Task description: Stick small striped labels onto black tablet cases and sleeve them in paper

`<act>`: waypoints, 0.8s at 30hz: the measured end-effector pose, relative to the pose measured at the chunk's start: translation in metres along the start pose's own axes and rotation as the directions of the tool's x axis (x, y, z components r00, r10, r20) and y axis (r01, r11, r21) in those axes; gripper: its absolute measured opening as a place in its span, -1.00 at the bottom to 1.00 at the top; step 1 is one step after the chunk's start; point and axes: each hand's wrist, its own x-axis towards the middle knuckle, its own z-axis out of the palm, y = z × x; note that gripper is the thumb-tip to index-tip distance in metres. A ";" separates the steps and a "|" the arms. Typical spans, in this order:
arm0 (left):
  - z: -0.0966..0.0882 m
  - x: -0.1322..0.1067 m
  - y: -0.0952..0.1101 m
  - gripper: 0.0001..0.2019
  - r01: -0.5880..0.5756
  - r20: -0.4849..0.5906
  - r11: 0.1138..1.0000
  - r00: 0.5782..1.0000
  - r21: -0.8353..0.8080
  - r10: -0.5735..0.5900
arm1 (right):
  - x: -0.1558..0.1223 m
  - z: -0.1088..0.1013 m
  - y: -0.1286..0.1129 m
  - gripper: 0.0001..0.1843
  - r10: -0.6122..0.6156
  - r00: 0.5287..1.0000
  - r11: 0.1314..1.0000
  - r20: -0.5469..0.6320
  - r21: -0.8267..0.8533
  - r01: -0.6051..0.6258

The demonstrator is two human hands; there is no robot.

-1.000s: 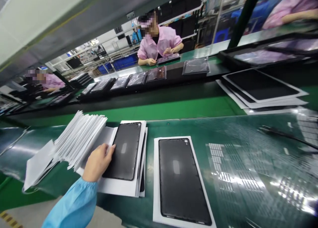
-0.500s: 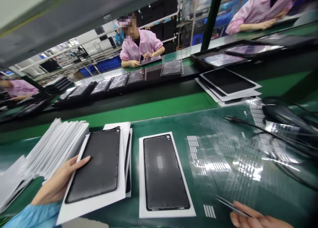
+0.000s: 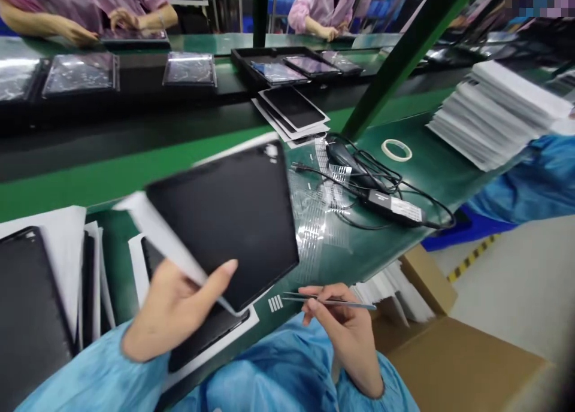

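Note:
My left hand (image 3: 179, 307) grips a black tablet back cover (image 3: 229, 214) together with a white paper sheet (image 3: 166, 232), thumb on the cover's face. It is held tilted above another back cover (image 3: 209, 337) that lies on white paper on the bench. Between the fingers of my right hand (image 3: 344, 322) is a pair of metal tweezers (image 3: 332, 302), tips pointing left. Close to those tips, a small strip of white labels (image 3: 275, 303) sits on the green bench. More covers with paper sheets (image 3: 31, 286) lie stacked at the left.
Clear label sheets (image 3: 309, 238), a cabled black device (image 3: 350, 160) and a tape roll (image 3: 396, 150) occupy the bench. Behind them runs a green conveyor (image 3: 135, 160) with stacked covers (image 3: 296, 106). A paper stack (image 3: 498, 112) stands right, near a co-worker's blue sleeve (image 3: 530, 178). Below is a cardboard box (image 3: 458, 364).
My left hand has lifted a cover with its paper and carried it rightwards over the cover on the bench. The view has swung right. The tweezers stay in my right hand.

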 end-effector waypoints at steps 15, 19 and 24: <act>0.026 -0.005 -0.012 -0.87 -0.359 0.092 0.912 0.933 0.198 0.348 | -0.003 0.002 0.000 -0.89 -0.083 0.996 0.991 0.028 -0.101 0.086; 0.026 -0.004 -0.012 -0.88 -0.370 0.085 0.900 0.929 0.232 0.360 | -0.003 -0.001 0.001 -0.90 -0.044 0.998 0.991 0.049 -0.122 0.050; 0.028 -0.004 -0.016 -0.95 -0.341 0.068 0.917 0.940 0.206 0.334 | -0.003 -0.001 0.002 -0.90 -0.040 0.999 0.995 0.024 -0.093 0.042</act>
